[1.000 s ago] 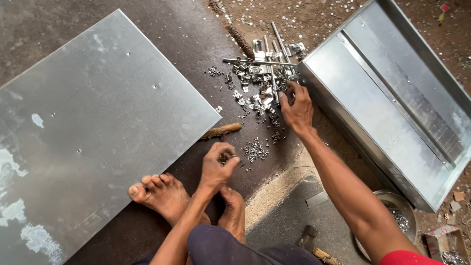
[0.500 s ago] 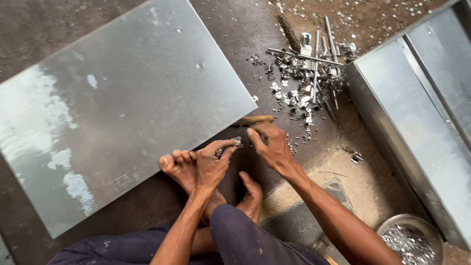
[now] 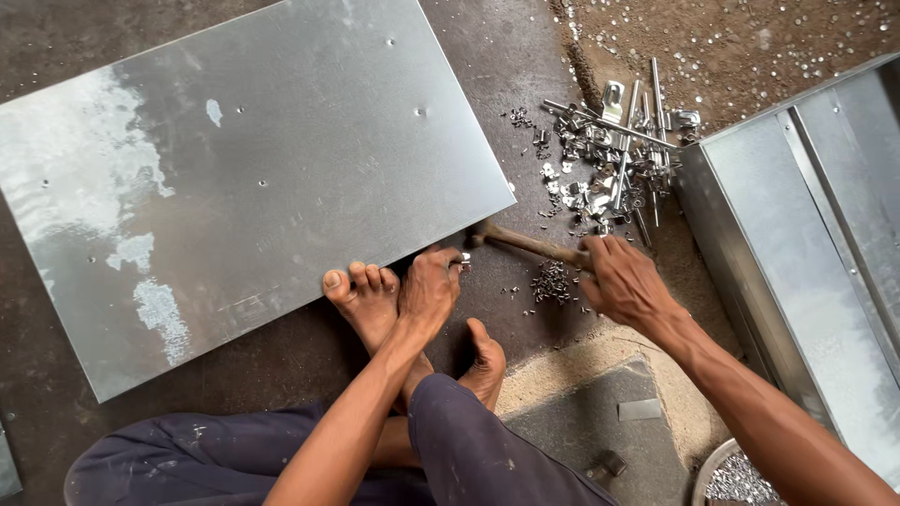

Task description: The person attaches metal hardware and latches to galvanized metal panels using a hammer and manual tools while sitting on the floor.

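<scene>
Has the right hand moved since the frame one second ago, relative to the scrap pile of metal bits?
Yes. The right hand left the metal scrap pile, where it was reaching, and came back toward the person; it now grips the wooden hammer handle just below that pile.

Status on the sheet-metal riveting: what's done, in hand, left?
Done: the metal sheet already shows several small fasteners or holes across its face. In hand: left hand pinches a small metal piece at the sheet's corner; right hand grips the hammer. Left: a rivet pile lies unused.
</scene>
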